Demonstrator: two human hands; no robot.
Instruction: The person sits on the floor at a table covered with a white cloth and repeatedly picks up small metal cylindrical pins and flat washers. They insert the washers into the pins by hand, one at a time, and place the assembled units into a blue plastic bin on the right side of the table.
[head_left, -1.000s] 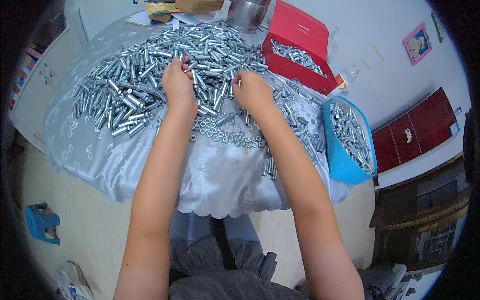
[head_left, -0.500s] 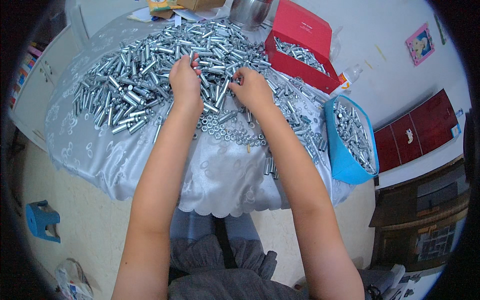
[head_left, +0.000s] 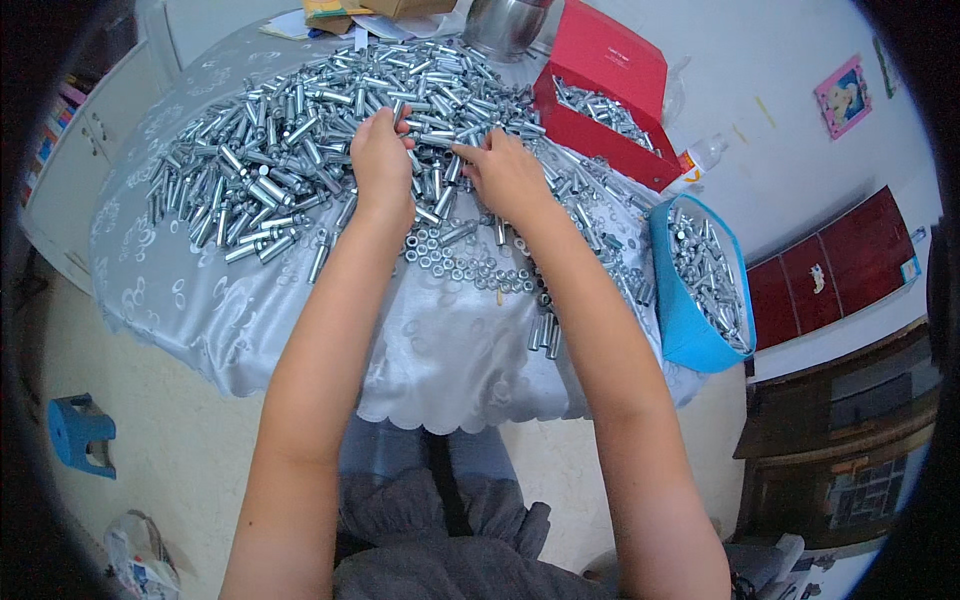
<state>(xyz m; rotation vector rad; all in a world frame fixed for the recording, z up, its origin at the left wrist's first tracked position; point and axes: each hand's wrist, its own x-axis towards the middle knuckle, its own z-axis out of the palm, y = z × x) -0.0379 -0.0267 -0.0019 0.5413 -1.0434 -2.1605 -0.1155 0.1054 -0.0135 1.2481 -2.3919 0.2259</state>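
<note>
Shiny metal expansion bolts (head_left: pixel 270 190) lie in a large heap across the cloth-covered table. My left hand (head_left: pixel 382 165) is raised over the middle of the heap, its fingers closed round a bolt (head_left: pixel 398 109) that sticks up past the fingertips. To its right, my right hand (head_left: pixel 507 178) reaches low over the pile with bent fingers. Its tips point left, close to a bolt lying crosswise; whether they grip it is hidden. Loose hex nuts (head_left: pixel 458 268) are spread on the cloth just in front, between my forearms.
A red box (head_left: pixel 610 140) of bolts stands open at the back right, near a plastic bottle (head_left: pixel 703 153). Closer on the right is a blue fabric bin (head_left: pixel 700 352) filled with bolts. A metal pot (head_left: pixel 503 28) sits behind the heap. On the floor at left is a blue stool (head_left: pixel 82 432).
My left hand has shifted slightly right, still around a bolt. My right hand has moved up a little and its fingertips now point more to the left.
</note>
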